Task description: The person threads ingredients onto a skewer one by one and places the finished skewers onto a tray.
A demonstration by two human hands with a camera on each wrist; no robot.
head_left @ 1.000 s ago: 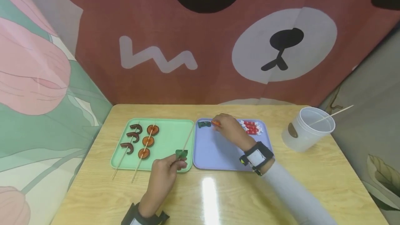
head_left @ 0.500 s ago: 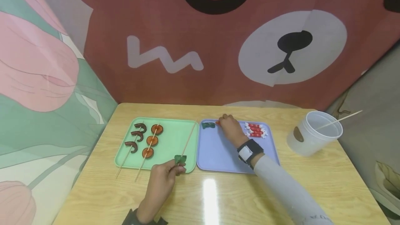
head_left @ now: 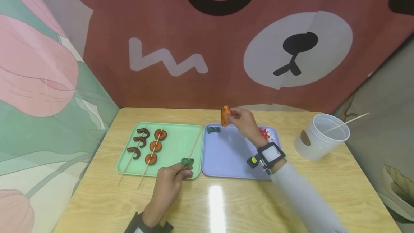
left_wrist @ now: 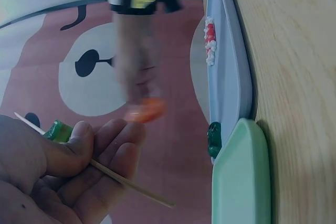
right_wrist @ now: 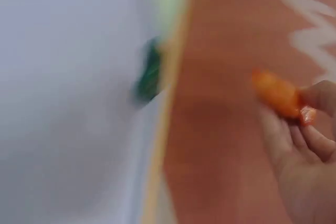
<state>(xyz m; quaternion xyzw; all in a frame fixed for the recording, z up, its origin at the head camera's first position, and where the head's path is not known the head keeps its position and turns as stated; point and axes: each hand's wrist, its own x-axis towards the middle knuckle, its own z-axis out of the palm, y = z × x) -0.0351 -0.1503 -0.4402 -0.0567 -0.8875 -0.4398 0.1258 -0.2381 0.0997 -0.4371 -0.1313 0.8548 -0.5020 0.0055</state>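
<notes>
My left hand [head_left: 169, 182] pinches a bamboo skewer [head_left: 195, 143], tilted over the right side of the green tray [head_left: 181, 136]. A dark green piece [head_left: 187, 162] is threaded on it just above my fingertips. Above the back of the lilac tray [head_left: 223, 161], my right hand [head_left: 245, 124] grips a curved orange piece [head_left: 225, 115] between thumb and fingers. That orange piece [right_wrist: 278, 94] looks glossy but blurred in the right wrist view. Another green piece [head_left: 213, 129] lies in the lilac tray's back left corner.
On the green tray lie a skewer of three dark curled pieces [head_left: 141, 141] and one of three round orange-brown slices [head_left: 155, 146]. Red-and-white pieces [head_left: 266, 133] sit behind my right wrist. A translucent bucket [head_left: 317, 143] with a skewer stands at right.
My right hand has lifted the orange piece up off the lilac tray. The left hand, with its skewer and green piece, has stayed almost in place.
</notes>
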